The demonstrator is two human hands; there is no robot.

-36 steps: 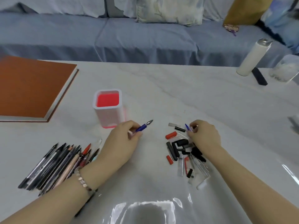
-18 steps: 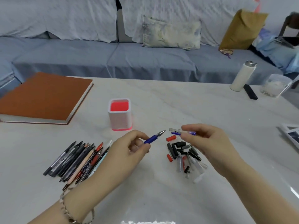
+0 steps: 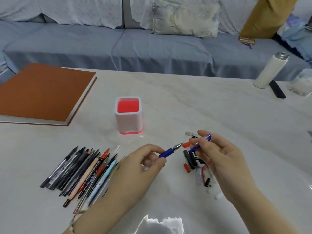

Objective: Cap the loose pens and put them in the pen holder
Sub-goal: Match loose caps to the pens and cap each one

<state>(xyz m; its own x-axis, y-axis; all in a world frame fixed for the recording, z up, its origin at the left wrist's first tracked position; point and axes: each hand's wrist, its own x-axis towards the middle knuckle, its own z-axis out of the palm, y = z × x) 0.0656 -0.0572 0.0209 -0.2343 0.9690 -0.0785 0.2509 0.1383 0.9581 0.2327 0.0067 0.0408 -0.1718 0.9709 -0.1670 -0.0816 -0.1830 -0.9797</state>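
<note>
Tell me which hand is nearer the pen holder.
Left. The left hand sits just below the pen holder; the right hand is farther off to its right, above the caps.

An uncapped blue pen [image 3: 170,150] points its metal tip up and to the right, held above the bench just short of a blue-and-clear cap [image 3: 200,144] tilted beside it. A fan of loose pens [image 3: 82,173] lies at lower left, a heap of black, red and clear caps [image 3: 196,163] at right. The white pen holder [image 3: 128,114], red inside, stands upright behind them, nothing in it.
</note>
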